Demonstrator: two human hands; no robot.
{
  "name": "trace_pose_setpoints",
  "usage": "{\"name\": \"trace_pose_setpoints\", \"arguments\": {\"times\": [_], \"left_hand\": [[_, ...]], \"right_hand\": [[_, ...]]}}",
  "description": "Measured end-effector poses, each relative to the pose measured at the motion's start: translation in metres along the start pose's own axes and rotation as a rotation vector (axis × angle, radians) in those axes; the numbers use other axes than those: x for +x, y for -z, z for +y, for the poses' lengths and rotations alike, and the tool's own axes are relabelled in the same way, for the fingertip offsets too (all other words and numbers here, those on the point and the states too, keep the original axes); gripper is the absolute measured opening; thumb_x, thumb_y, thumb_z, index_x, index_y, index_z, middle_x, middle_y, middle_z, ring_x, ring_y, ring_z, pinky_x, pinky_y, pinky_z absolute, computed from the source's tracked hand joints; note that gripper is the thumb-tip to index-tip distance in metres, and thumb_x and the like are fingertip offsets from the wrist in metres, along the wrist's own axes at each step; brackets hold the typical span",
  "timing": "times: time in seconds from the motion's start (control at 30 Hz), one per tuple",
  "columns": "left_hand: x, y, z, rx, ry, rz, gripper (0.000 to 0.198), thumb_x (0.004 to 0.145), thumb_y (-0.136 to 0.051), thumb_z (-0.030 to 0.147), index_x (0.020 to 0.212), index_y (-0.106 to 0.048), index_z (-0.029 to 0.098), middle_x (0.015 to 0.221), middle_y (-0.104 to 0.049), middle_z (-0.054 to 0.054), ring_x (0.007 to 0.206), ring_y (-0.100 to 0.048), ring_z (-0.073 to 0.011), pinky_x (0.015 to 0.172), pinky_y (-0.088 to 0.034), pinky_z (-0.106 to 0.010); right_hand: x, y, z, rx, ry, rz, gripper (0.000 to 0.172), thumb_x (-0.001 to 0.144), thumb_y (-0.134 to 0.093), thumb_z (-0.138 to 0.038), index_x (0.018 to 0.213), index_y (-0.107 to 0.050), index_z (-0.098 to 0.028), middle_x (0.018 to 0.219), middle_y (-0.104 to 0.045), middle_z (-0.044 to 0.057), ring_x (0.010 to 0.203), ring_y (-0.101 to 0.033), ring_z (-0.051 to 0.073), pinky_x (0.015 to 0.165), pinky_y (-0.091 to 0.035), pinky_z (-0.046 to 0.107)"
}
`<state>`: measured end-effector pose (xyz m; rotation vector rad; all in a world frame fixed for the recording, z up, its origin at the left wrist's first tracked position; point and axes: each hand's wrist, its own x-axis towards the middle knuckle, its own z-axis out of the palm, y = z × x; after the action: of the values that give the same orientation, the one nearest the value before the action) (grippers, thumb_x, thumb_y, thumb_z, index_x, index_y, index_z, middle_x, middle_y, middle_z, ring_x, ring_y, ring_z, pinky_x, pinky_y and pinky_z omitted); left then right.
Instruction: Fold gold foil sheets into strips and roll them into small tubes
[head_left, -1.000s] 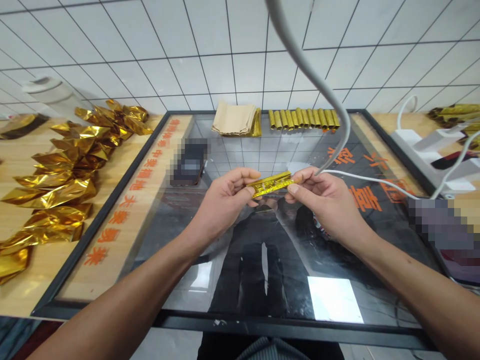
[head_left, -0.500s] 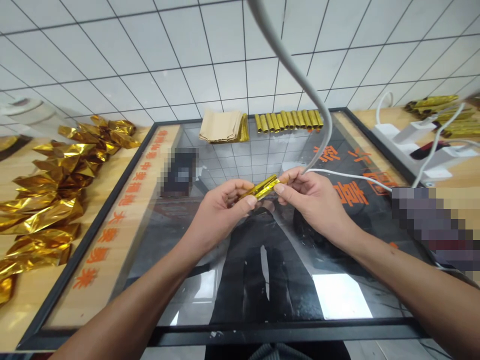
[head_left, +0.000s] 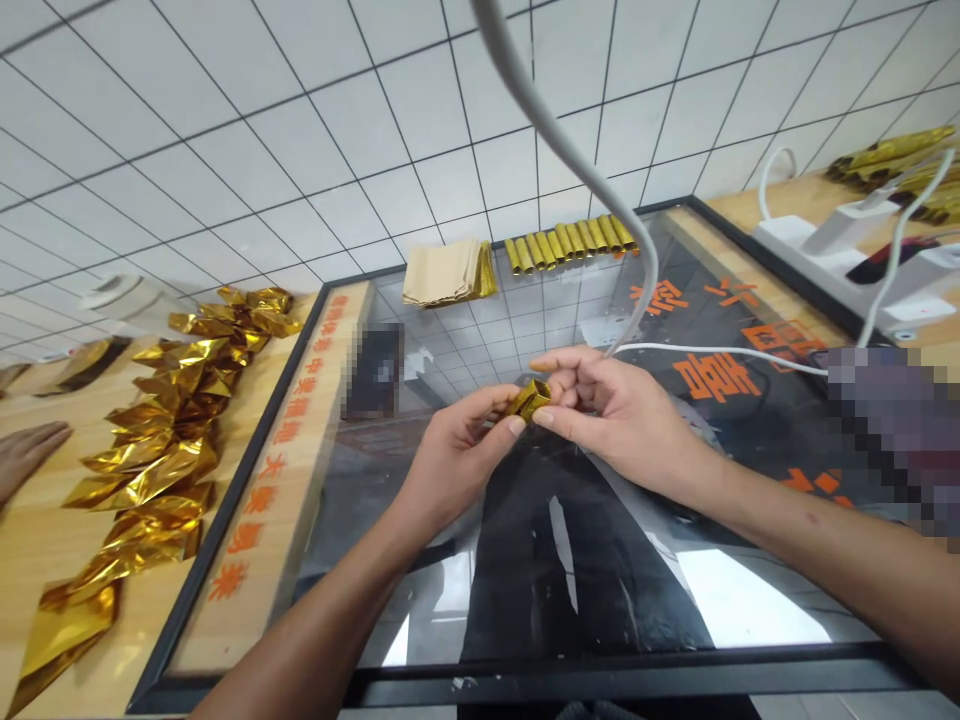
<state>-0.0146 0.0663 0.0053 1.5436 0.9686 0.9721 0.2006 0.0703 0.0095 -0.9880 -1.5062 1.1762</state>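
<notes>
Above the middle of the glass-topped table, my left hand (head_left: 476,425) pinches a small gold foil paper roll (head_left: 529,400) between thumb and fingers. One end of the roll points towards the right and looks open and squarish. My right hand (head_left: 600,400) is at that end, its thumb against the near edge and its fingers curled behind; the index finger is raised a little. Finished-looking gold rolls (head_left: 570,243) lie side by side in a row at the far edge. Left of them lies a stack of brown-backed gold foil sheets (head_left: 442,272).
Folded gold foil pieces (head_left: 157,430) form a line on the wooden surface at left. Another person's hand (head_left: 30,455) rests beyond them. A grey cable (head_left: 577,170) hangs ahead; a power strip (head_left: 847,260) and more gold rolls (head_left: 900,165) lie at right. A phone-like dark object (head_left: 373,370) is blurred.
The roll has turned so its end faces more towards me. My right index finger has lifted off it. The view has shifted left, and another person's hand has appeared at the left edge.
</notes>
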Motion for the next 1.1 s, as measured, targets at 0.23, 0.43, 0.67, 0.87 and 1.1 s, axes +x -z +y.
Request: {"name": "trace_pose_setpoints", "arguments": {"times": [0.23, 0.43, 0.67, 0.87, 1.1], "left_hand": [[0.0009, 0.0002, 0.0052, 0.012, 0.0, -0.072, 0.025, 0.103, -0.074, 0.033, 0.125, -0.082, 0.024, 0.12, -0.083, -0.006, 0.112, -0.075, -0.0237, 0.101, -0.058, -0.035], [0.0008, 0.0019, 0.0024, 0.022, -0.024, -0.083, 0.028, 0.104, -0.073, 0.033, 0.129, -0.081, 0.023, 0.12, -0.083, -0.006, 0.108, -0.074, -0.022, 0.097, -0.056, -0.031], [0.0004, -0.001, -0.0021, 0.018, -0.029, -0.015, 0.027, 0.102, -0.074, 0.032, 0.126, -0.081, 0.023, 0.12, -0.082, -0.006, 0.107, -0.074, -0.0211, 0.093, -0.058, -0.03], [-0.0027, -0.0002, -0.0019, 0.287, -0.103, 0.06, 0.022, 0.102, -0.07, 0.025, 0.123, -0.079, 0.023, 0.119, -0.082, -0.004, 0.108, -0.075, -0.0207, 0.09, -0.057, -0.029], [-0.0043, -0.0024, 0.0027, 0.611, -0.247, 0.119, 0.023, 0.099, -0.067, 0.014, 0.118, -0.076, 0.022, 0.109, -0.082, -0.002, 0.087, -0.071, -0.0155, 0.08, -0.053, -0.028]], "right_hand": [[0.0005, 0.0013, -0.0018, -0.031, -0.004, -0.028, 0.028, 0.089, -0.083, -0.029, 0.115, -0.076, -0.022, 0.082, -0.065, -0.003, 0.072, -0.06, 0.014, 0.067, -0.052, 0.03], [-0.0008, 0.0027, 0.0032, -0.061, 0.038, -0.023, 0.034, 0.092, -0.081, -0.025, 0.124, -0.071, -0.024, 0.09, -0.066, -0.003, 0.073, -0.061, 0.013, 0.069, -0.054, 0.029], [-0.0032, 0.0038, -0.0007, -0.256, 0.188, -0.006, 0.021, 0.093, -0.077, -0.016, 0.109, -0.067, -0.025, 0.089, -0.067, -0.004, 0.075, -0.063, 0.012, 0.071, -0.052, 0.026], [-0.0015, 0.0041, -0.0022, -0.351, 0.174, 0.008, 0.01, 0.093, -0.078, -0.022, 0.102, -0.073, -0.023, 0.088, -0.071, -0.001, 0.075, -0.067, 0.016, 0.071, -0.052, 0.031], [-0.0005, 0.0048, -0.0002, -0.253, 0.046, -0.022, 0.014, 0.095, -0.078, -0.035, 0.093, -0.075, -0.022, 0.092, -0.071, 0.003, 0.081, -0.066, 0.019, 0.07, -0.051, 0.033]]}}
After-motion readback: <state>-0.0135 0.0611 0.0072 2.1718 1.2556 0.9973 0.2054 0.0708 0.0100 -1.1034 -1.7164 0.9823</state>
